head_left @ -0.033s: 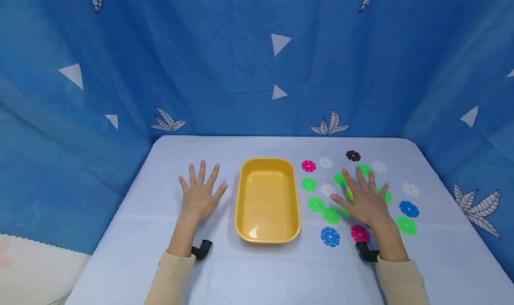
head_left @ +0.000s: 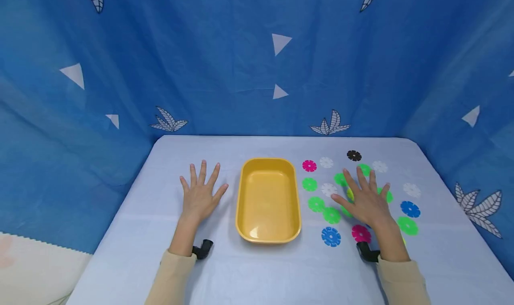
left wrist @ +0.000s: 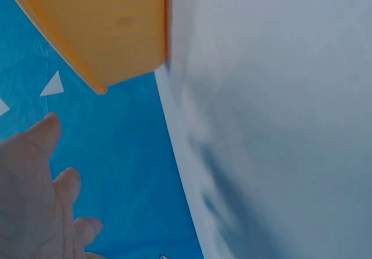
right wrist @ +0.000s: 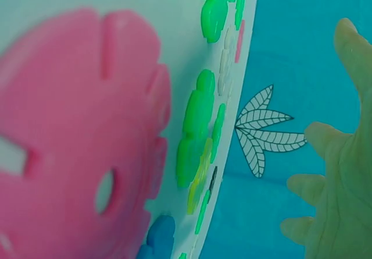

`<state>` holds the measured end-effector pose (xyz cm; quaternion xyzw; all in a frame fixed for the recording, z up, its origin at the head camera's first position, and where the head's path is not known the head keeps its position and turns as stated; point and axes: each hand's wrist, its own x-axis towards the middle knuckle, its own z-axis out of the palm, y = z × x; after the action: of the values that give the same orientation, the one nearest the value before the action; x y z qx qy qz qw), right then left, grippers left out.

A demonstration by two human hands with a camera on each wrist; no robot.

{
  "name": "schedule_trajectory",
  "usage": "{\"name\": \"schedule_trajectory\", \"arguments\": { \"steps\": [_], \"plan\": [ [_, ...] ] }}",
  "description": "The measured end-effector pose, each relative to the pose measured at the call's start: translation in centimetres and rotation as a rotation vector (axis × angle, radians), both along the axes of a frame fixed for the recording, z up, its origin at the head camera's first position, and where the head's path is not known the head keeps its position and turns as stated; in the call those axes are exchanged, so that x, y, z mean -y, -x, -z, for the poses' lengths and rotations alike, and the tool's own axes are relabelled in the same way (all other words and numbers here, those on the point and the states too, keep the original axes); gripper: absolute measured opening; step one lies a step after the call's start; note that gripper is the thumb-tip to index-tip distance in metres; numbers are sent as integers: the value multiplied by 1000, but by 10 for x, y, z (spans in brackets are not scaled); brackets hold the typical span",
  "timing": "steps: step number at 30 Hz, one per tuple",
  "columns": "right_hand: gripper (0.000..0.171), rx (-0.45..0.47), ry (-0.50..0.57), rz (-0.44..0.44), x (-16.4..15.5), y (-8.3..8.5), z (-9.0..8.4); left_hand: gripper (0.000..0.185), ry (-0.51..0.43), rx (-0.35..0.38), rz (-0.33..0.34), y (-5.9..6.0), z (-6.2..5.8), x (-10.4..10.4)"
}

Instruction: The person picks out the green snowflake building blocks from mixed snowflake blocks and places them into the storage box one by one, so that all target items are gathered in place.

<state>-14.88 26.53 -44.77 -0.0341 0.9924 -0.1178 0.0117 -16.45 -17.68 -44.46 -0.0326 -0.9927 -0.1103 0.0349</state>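
Observation:
My left hand (head_left: 199, 194) lies flat on the pale blue table (head_left: 257, 273), fingers spread, just left of an empty yellow tray (head_left: 268, 199). In the left wrist view the tray's (left wrist: 110, 32) wall shows beside my left hand (left wrist: 35, 201). My right hand (head_left: 366, 198) rests flat, fingers spread, on top of scattered flat flower-shaped discs in green (head_left: 331, 215), white (head_left: 328, 189), blue (head_left: 331, 236) and black (head_left: 354, 155). A pink disc (head_left: 360, 233) lies by my right wrist and fills the right wrist view as a large pink disc (right wrist: 75, 154), with my right hand (right wrist: 343, 171) at its edge. Neither hand holds anything.
Blue patterned cloth (head_left: 257, 59) walls the table at the back and both sides. More discs lie right of my hand: blue (head_left: 410, 209), green (head_left: 407, 226), white (head_left: 411, 189). A small black wrist mount (head_left: 202, 248) sits at each sleeve.

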Motion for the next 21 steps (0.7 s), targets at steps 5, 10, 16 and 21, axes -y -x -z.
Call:
{"name": "schedule_trajectory", "arguments": {
  "steps": [5, 10, 16, 21],
  "plan": [
    [96, -12, -5, 3, -2, -2, -5, 72, -9, -6, 3, 0, -1, -2],
    [96, -56, 8, 10, -9, -10, -9, 72, -50, -9, -2, -1, -1, -3],
    [86, -257, 83, 34, -34, -30, -15, 70, -342, -54, 44, -2, 3, -7],
    [70, -256, 236, 146, -58, -54, -11, 67, -694, -19, 87, -7, 13, -13]
  ]
}}
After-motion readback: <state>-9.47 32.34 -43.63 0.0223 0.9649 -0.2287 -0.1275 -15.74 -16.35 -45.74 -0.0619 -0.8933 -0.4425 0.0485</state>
